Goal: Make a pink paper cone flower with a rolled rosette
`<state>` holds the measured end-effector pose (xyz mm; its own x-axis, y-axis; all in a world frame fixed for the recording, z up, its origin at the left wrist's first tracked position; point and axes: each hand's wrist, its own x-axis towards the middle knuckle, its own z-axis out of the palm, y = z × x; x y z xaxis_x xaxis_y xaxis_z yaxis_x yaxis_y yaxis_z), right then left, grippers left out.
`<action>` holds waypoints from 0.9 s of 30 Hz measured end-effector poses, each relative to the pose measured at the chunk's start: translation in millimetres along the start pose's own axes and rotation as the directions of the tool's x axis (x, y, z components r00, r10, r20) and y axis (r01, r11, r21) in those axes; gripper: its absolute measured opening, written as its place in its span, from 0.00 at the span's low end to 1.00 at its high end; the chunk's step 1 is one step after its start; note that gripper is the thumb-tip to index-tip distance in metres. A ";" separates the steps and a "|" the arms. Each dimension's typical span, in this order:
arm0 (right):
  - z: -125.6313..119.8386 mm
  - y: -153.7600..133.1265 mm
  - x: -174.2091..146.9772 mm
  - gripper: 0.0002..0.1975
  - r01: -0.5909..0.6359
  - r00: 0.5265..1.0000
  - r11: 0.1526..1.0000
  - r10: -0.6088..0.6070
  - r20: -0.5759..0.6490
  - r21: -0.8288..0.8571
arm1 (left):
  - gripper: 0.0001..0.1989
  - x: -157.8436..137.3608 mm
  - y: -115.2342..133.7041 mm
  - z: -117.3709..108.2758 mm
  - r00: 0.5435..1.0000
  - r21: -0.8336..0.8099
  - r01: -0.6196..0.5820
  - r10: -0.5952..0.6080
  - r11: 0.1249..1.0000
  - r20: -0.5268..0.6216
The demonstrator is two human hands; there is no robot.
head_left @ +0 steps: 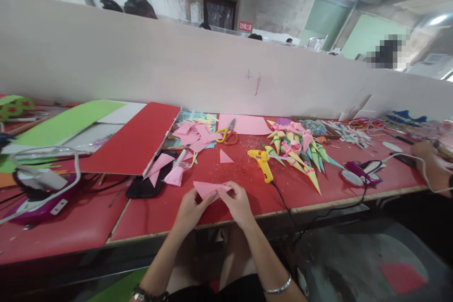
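Observation:
A piece of pink craft foam or paper [205,189] is held between both my hands above the front edge of the red table. My left hand [191,208] pinches its left part, the thumb on top. At its right end the fingers of my right hand [236,204] are closed on it. Just beyond lies a small pink triangle [225,156]. To the right rests a yellow glue gun [262,164], beside a pile of yellow, green and pink cones [297,144]. Scissors [229,133] with yellow and orange handles lie behind, next to pink cut pieces [196,136].
Left stand a red sheet [130,139], a green sheet [71,122] and a purple power strip [42,200]. A black phone-like object [141,188] lies under pink scraps. Another purple power strip [366,173] and a co-worker's hand [426,155] are at right. A white partition [198,71] rises behind.

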<state>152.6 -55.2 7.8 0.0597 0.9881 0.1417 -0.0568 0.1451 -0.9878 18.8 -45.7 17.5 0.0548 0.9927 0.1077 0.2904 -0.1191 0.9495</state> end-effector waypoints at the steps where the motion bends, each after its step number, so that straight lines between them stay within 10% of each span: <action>1: 0.2 -0.1 -0.2 0.07 -0.002 1.000 1.000 0.002 -0.010 0.011 | 0.16 0.1 0.4 -0.1 1.000 -0.002 0.005 -0.005 1.000 0.003; 27: 4.2 1.8 -0.6 0.07 -0.044 0.999 0.990 0.047 -0.021 0.133 | 0.15 -1.9 5.6 -2.2 1.000 0.024 -0.005 0.005 1.000 0.000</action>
<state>148.3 -55.4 6.2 0.0780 0.9925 0.0940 -0.1913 0.1074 -0.9756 18.1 -48.2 23.3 0.0561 0.9920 0.1128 0.3126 -0.1247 0.9416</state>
